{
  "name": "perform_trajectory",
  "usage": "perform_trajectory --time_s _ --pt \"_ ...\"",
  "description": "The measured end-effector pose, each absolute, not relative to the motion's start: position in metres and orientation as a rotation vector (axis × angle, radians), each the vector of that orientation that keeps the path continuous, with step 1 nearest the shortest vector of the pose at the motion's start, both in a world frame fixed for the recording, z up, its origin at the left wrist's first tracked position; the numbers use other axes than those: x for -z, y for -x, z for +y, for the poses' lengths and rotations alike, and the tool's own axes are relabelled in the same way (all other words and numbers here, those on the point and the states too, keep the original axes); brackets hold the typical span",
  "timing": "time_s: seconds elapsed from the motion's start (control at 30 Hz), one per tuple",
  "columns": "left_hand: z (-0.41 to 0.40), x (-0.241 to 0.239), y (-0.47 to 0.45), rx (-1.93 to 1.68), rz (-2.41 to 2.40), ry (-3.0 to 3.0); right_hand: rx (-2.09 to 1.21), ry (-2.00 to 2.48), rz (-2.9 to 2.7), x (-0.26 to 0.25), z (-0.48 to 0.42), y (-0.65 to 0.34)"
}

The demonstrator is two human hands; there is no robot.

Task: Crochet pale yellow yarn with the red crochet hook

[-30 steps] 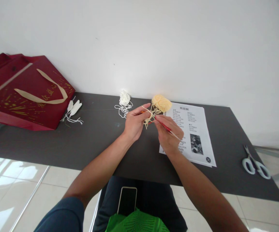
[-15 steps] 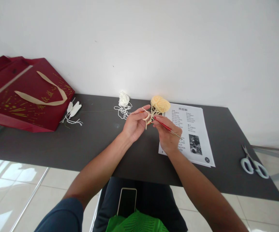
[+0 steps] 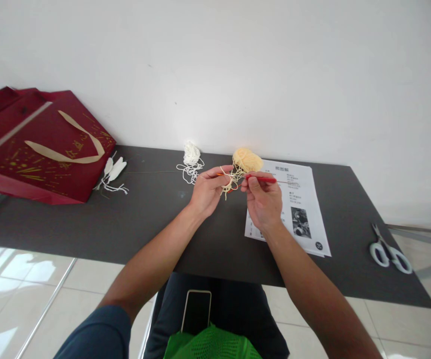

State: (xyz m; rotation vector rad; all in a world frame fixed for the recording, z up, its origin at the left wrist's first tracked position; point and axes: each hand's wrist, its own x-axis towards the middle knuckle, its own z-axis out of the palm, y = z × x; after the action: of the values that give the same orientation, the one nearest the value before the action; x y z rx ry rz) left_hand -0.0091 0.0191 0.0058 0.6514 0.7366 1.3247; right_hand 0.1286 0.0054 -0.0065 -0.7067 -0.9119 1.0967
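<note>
My left hand [image 3: 208,192] pinches a small cream crochet piece [image 3: 227,185], with yarn running over its raised index finger. A bit of orange shows at the piece, too small to make out. In my right hand [image 3: 263,200] is a red-handled crochet hook [image 3: 262,178], held nearly level just right of the piece. Cream strands stretch between the two hands. Behind them, the pale yellow ball of yarn [image 3: 248,159] rests near the wall. The hook's working tip is hard to see among the strands.
Printed sheets [image 3: 305,199] lie under and beside my right hand. Scissors [image 3: 390,253] are at the table's right end. White yarn [image 3: 192,153] sits near the wall, white crocheted pieces [image 3: 113,170] lie by a red bag [image 3: 47,149], and a phone [image 3: 196,311] rests on my lap.
My right hand has turned, bringing the hook from a downward slant to nearly level and slightly away from the crochet piece. My left hand stays almost in place.
</note>
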Motion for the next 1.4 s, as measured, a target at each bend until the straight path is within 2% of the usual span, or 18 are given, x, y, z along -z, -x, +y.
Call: perform_trajectory --time_s 0.53,0.8,1.4 --pt "0.021 -0.004 0.012 -1.368 0.910 -0.891 -0.919 0.724 -1.024 0.012 0.006 -0.135" --pt "0.023 -0.003 0.018 -1.282 0.889 -0.987 -0.940 0.718 -1.075 0.012 0.007 -0.139" --pt "0.027 -0.017 0.026 -0.996 0.694 -0.771 -0.980 0.657 -1.125 0.006 0.004 -0.141"
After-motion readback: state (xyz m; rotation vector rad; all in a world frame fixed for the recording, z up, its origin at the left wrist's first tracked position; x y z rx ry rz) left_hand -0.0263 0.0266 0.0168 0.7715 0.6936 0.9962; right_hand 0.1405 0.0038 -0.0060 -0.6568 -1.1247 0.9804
